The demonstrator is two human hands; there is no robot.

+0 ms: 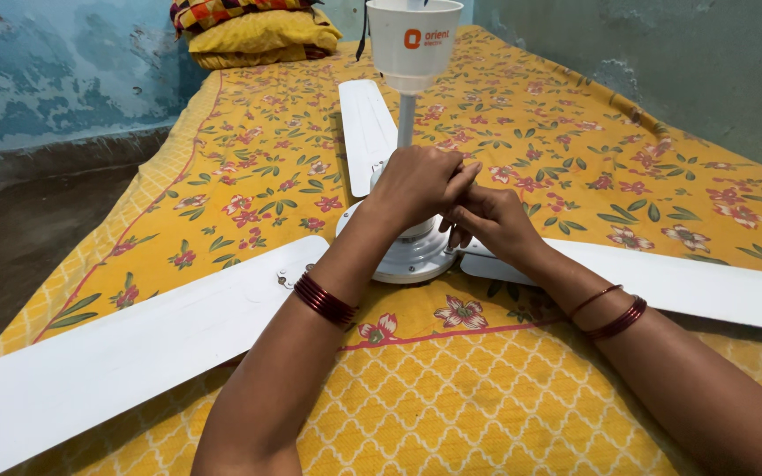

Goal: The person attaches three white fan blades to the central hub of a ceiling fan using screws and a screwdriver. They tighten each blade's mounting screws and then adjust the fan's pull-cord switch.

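Working at the hub of a white ceiling fan [412, 251] lying on a yellow flowered bedsheet [522, 123], the left hand [416, 181] curls loosely over the top of the motor where the rod [406, 119] rises toward twelve o'clock, though what its fingers pinch I cannot tell. The right hand [487, 220], at three o'clock of it, has fingers bent onto the housing rim beside a blade [663, 282]. Judging by this, a small fitting near the rod's base is being handled, calling for a steady fingertip grip.

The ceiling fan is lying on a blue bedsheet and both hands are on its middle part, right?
Not quite. The head view shows the ceiling fan lying on a yellow flowered bedsheet, not a blue one. The left hand and right hand are indeed on its middle part.
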